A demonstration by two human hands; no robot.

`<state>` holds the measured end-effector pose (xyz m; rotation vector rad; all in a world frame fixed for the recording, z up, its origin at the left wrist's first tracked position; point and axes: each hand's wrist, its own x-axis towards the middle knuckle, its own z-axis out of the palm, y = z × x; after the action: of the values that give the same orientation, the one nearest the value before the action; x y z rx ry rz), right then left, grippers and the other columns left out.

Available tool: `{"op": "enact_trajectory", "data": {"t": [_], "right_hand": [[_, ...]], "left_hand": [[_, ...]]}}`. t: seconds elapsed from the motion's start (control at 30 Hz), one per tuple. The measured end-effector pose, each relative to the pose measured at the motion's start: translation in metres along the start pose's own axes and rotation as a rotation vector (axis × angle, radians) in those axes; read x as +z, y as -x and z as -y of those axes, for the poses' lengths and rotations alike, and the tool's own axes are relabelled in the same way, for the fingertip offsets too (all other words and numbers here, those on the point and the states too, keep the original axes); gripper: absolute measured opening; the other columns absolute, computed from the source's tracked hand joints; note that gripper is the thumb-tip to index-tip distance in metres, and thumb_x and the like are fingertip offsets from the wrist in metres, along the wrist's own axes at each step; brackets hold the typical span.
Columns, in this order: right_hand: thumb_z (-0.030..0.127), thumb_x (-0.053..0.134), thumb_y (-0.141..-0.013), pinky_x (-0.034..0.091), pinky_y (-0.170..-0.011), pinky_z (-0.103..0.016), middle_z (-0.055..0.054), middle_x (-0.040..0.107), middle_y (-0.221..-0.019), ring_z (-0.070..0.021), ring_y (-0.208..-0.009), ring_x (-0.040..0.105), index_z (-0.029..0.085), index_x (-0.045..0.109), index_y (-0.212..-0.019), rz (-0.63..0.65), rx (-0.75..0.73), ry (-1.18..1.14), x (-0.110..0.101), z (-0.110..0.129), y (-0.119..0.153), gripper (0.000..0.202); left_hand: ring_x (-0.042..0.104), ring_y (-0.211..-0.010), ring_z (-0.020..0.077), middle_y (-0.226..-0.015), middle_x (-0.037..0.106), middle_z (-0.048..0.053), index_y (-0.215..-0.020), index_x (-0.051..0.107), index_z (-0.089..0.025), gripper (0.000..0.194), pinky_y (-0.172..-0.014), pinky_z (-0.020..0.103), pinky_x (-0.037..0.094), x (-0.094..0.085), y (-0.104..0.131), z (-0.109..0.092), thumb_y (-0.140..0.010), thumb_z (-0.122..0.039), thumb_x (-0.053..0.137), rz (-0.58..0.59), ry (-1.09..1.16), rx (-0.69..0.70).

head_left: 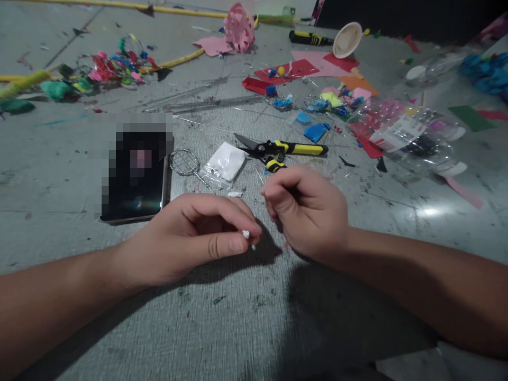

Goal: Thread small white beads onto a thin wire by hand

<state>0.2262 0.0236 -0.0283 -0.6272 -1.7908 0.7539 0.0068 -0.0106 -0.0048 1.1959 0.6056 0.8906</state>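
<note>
My left hand [198, 238] pinches a small lump of white clay [246, 234] between thumb and fingers, just above the table. To its right, my right hand [309, 211] is curled with thumb and fingertips together; whatever lies between them is hidden. Behind both hands lies a clear packet of white clay [226, 161], with a loose white bit [235, 194] in front of it. A twisted wire loop [184, 162] rests left of the packet. Yellow-and-black pruning shears [301, 148] lie behind my right hand, blades pointing left.
A phone [137, 174], partly blurred out, lies left of the wire loop. Farther back are coloured clay pieces [119, 66], a pink paper flower [238, 29], a screwdriver [309, 38], red paper [286, 71] and a white cup [347, 39]. Clear plastic containers [413, 135] stand at the right.
</note>
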Motion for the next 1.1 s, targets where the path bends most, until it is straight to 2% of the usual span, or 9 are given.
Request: {"op": "enact_trajectory", "data": {"t": [0.1, 0.2, 0.33, 0.47, 0.7, 0.77, 0.83, 0.97, 1.1], "right_hand": [[0.022, 0.062, -0.111, 0.054, -0.078, -0.027, 0.0, 0.073, -0.09, -0.0118, -0.079, 0.068, 0.019, 0.071, -0.111, 0.001, 0.059, 0.091, 0.0, -0.006, -0.003, 0.01], [0.012, 0.056, -0.106, 0.056, -0.091, -0.035, -0.008, 0.076, -0.11, -0.0188, -0.101, 0.07, 0.017, 0.071, -0.114, 0.154, 0.032, 0.268, -0.004, -0.01, -0.008, 0.018], [0.026, 0.064, -0.105, 0.051, -0.1, -0.045, -0.015, 0.074, -0.114, -0.0284, -0.107, 0.064, 0.012, 0.074, -0.113, 0.407, -0.039, 0.489, -0.006, -0.016, -0.013, 0.019], [0.029, 0.061, -0.109, 0.048, -0.097, -0.044, -0.014, 0.07, -0.108, -0.0277, -0.1, 0.06, 0.012, 0.077, -0.106, 0.471, -0.092, 0.555, -0.005, -0.021, -0.016, 0.023], [0.022, 0.061, -0.109, 0.046, -0.095, -0.041, -0.01, 0.071, -0.1, -0.0247, -0.094, 0.058, 0.014, 0.077, -0.096, 0.454, -0.091, 0.553, -0.001, -0.026, -0.02, 0.023], [0.021, 0.061, -0.109, 0.046, -0.094, -0.041, -0.01, 0.071, -0.099, -0.0246, -0.094, 0.059, 0.013, 0.075, -0.094, 0.453, -0.095, 0.56, -0.001, -0.027, -0.021, 0.022], [0.02, 0.061, -0.107, 0.047, -0.093, -0.04, -0.01, 0.071, -0.098, -0.0242, -0.094, 0.06, 0.013, 0.074, -0.093, 0.444, -0.113, 0.538, -0.001, -0.027, -0.021, 0.02], [0.017, 0.065, -0.103, 0.05, -0.084, -0.035, -0.008, 0.071, -0.096, -0.0205, -0.091, 0.063, 0.014, 0.074, -0.095, 0.368, -0.157, 0.366, -0.004, -0.024, -0.017, 0.012], [0.016, 0.069, -0.102, 0.053, -0.08, -0.031, -0.006, 0.072, -0.092, -0.0165, -0.087, 0.066, 0.015, 0.073, -0.092, 0.297, -0.162, 0.242, -0.006, -0.016, -0.013, 0.011]], "left_hand": [[0.077, -0.082, 0.016, -0.092, 0.083, 0.006, -0.098, 0.09, -0.024, 0.009, -0.072, 0.022, 0.062, 0.002, 0.0, -0.003, -0.093, -0.017, 0.089, -0.03, -0.161, 0.022], [0.077, -0.084, 0.0161, -0.092, 0.083, 0.005, -0.1, 0.088, -0.022, 0.008, -0.076, 0.022, 0.06, 0.002, -0.001, -0.005, -0.095, -0.016, 0.086, -0.015, -0.468, 0.145], [0.075, -0.09, 0.0185, -0.098, 0.081, 0.008, -0.106, 0.084, -0.016, 0.009, -0.084, 0.027, 0.059, -0.001, 0.0, 0.0, -0.103, -0.016, 0.076, 0.172, -0.895, 0.354], [0.07, -0.099, 0.0257, -0.105, 0.081, 0.01, -0.107, 0.082, -0.014, 0.019, -0.091, 0.039, 0.057, -0.004, 0.002, 0.008, -0.107, -0.01, 0.063, 0.249, -1.251, 0.473], [0.073, -0.103, 0.0261, -0.109, 0.08, 0.009, -0.116, 0.081, -0.019, 0.016, -0.09, 0.038, 0.059, -0.002, 0.003, 0.007, -0.103, -0.022, 0.074, 0.114, -1.199, 0.275], [0.075, -0.106, 0.0258, -0.113, 0.079, 0.01, -0.121, 0.078, -0.017, 0.022, -0.091, 0.037, 0.061, -0.001, 0.004, 0.004, -0.1, -0.024, 0.075, 0.097, -1.146, 0.278], [0.076, -0.104, 0.0237, -0.114, 0.079, 0.01, -0.121, 0.076, -0.017, 0.022, -0.091, 0.035, 0.061, 0.0, 0.005, 0.002, -0.1, -0.024, 0.072, 0.012, -1.122, 0.32], [0.074, -0.107, 0.0267, -0.115, 0.075, 0.013, -0.119, 0.071, -0.016, 0.019, -0.095, 0.041, 0.061, -0.002, 0.006, 0.0, -0.102, -0.023, 0.066, -0.213, -1.304, 0.344], [0.074, -0.109, 0.031, -0.117, 0.076, 0.017, -0.125, 0.067, -0.014, 0.023, -0.095, 0.045, 0.061, -0.004, 0.007, 0.001, -0.105, -0.024, 0.061, -0.206, -1.407, 0.292]]}}
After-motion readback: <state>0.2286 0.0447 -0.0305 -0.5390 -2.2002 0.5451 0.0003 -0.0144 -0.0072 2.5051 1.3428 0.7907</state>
